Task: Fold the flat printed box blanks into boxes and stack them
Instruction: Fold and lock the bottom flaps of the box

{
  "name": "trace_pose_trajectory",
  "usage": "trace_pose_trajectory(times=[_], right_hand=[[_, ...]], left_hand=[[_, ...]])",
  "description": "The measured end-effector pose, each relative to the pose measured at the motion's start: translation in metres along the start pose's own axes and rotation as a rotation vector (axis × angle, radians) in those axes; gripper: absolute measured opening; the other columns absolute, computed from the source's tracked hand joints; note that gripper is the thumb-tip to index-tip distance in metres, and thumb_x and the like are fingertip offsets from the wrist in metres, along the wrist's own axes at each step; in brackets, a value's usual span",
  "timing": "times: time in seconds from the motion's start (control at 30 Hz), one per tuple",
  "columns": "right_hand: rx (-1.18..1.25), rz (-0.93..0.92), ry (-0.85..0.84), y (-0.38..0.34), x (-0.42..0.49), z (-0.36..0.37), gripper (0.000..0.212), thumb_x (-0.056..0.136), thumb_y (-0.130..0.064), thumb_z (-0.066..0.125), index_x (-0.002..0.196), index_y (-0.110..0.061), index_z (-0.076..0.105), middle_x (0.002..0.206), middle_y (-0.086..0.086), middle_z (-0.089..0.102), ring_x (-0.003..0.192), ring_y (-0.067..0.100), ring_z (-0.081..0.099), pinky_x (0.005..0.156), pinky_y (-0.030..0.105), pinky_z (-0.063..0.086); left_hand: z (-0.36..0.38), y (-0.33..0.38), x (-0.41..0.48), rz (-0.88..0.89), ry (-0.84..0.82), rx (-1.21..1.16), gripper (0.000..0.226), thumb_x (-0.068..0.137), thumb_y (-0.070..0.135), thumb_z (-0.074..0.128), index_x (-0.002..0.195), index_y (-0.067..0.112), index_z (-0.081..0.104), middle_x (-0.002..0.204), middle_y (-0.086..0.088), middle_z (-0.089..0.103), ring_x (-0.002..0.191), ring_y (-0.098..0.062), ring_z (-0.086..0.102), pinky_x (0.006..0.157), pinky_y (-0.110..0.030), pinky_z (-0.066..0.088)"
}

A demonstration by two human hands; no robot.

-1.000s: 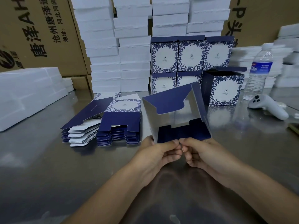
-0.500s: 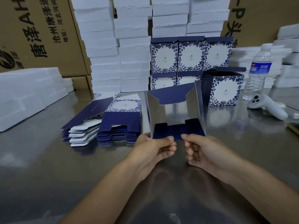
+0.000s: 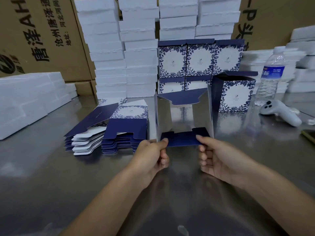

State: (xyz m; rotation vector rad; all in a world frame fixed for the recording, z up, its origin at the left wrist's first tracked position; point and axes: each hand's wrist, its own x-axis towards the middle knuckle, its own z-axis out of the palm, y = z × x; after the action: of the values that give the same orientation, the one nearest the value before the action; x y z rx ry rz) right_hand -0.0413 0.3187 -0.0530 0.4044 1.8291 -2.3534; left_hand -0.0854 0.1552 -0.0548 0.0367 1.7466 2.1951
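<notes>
Two hands that met a second ago at the middle of the near flap (image 3: 182,140) have slid apart to its corners. Our left hand (image 3: 152,155) now pinches the left corner, thumb on top and fingers (image 3: 164,158) curled beneath. Our right hand (image 3: 221,158) pinches the right corner the same way, its fingers (image 3: 203,155) clamped under the card.

In that same second the box (image 3: 183,114) has gone from a leaning parallelogram to a squared, upright tube. It is silver inside, and we hold it just above the surface (image 3: 51,176) in front of us. Its open end faces us, and a blue flap hangs at the far top edge.

We judge that the erecting step is done and the bottom closure is in hand: the near flap looks ready to be turned in and tucked. The pile of flat blanks (image 3: 122,133) lies just left of the box, many deep, and the finished boxes (image 3: 199,60) stand stacked behind. The task therefore appears well short of its end.
</notes>
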Motion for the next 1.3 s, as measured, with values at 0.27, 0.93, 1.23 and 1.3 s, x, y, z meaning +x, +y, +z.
trace_pose_trajectory(times=[0.27,0.93,1.23,1.3], right_hand=[[-0.027,0.005,0.017,0.000,0.001,-0.001,0.045,0.082,-0.028,0.065,0.040,-0.018,0.054,0.045,0.000,0.044,0.038,0.010,0.041,0.039,0.019,0.040],[-1.023,-0.690,0.520,0.002,-0.001,-0.014,0.056,0.089,-0.036,0.058,0.135,-0.010,0.039,0.126,0.005,0.053,0.109,0.020,0.054,0.079,0.025,0.038],[-0.769,-0.961,0.306,0.001,-0.005,-0.006,0.053,0.084,-0.040,0.060,0.130,-0.046,0.034,0.118,-0.032,0.051,0.109,-0.018,0.047,0.081,-0.003,0.035],[-0.728,-0.982,0.275,0.001,-0.006,-0.005,0.059,0.079,-0.037,0.067,0.124,-0.053,0.032,0.118,-0.036,0.050,0.109,-0.021,0.045,0.081,-0.004,0.033]], left_hand=[[-0.002,0.000,0.000,-0.003,-0.003,0.013,0.033,0.097,0.008,0.049,0.066,0.010,0.039,0.039,0.000,0.036,0.032,-0.009,0.033,0.034,-0.018,0.031],[-0.012,-0.005,0.003,0.439,0.243,0.952,0.038,0.089,0.049,0.051,0.117,0.024,0.055,0.050,0.007,0.053,0.055,0.010,0.051,0.051,-0.024,0.033],[-0.003,0.003,-0.011,0.692,0.129,0.451,0.051,0.082,0.049,0.066,0.127,0.038,0.045,0.118,0.027,0.055,0.110,0.011,0.051,0.087,-0.016,0.047],[0.000,0.007,-0.017,0.772,0.075,0.373,0.054,0.081,0.046,0.063,0.129,0.048,0.038,0.117,0.041,0.049,0.114,0.017,0.045,0.083,-0.005,0.043]])
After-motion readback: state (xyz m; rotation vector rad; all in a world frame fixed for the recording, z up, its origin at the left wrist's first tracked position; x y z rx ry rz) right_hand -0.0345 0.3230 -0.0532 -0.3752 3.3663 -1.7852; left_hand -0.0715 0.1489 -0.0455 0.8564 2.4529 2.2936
